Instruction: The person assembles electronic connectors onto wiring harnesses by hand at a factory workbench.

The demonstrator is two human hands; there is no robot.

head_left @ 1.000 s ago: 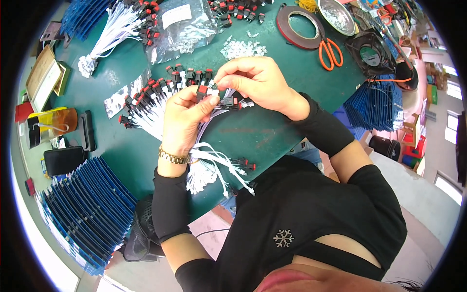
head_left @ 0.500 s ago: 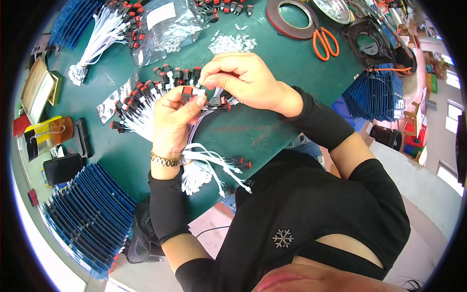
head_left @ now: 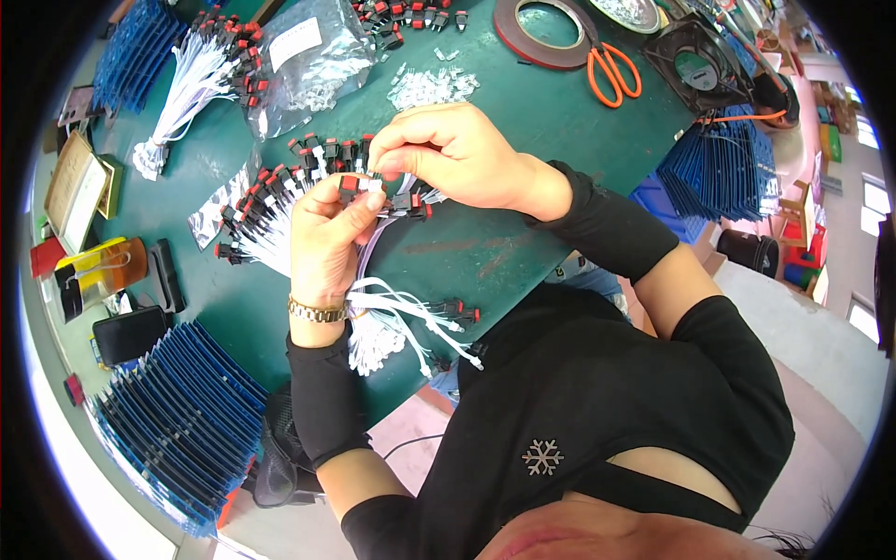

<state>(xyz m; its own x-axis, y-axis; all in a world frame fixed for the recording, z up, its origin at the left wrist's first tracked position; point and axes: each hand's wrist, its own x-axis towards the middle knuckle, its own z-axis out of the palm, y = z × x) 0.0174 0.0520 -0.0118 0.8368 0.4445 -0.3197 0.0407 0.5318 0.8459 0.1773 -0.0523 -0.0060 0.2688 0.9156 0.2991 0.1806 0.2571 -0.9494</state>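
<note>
Head view, centre of the frame: a small red-and-black switch (head_left: 349, 187) with white leads is pinched between the thumb and fingers of the left hand (head_left: 327, 238), and the right hand (head_left: 457, 154) closes its fingertips on the same piece from the right, so both hands are shut narrow around it, just above the green bench (head_left: 523, 103). White wires (head_left: 411, 313) run down from the left hand's palm and spill past a gold wristwatch (head_left: 315, 311) toward the lower middle, ending in more red-tipped connectors. Just left of the hands, a fan of finished switches (head_left: 271, 210) with white leads lies on the bench. Above the right hand sits a small heap of clear plastic parts (head_left: 429, 86). Farther up left, a clear plastic bag (head_left: 308, 61) lies beside a tied bundle of white wires (head_left: 187, 93). At the top right are a roll of dark tape (head_left: 546, 33), orange scissors (head_left: 611, 70) and a black cooling fan (head_left: 705, 65). Blue stacked boards (head_left: 177, 420) fill the lower left, and another blue stack (head_left: 728, 173) stands at the right edge of the bench
</note>
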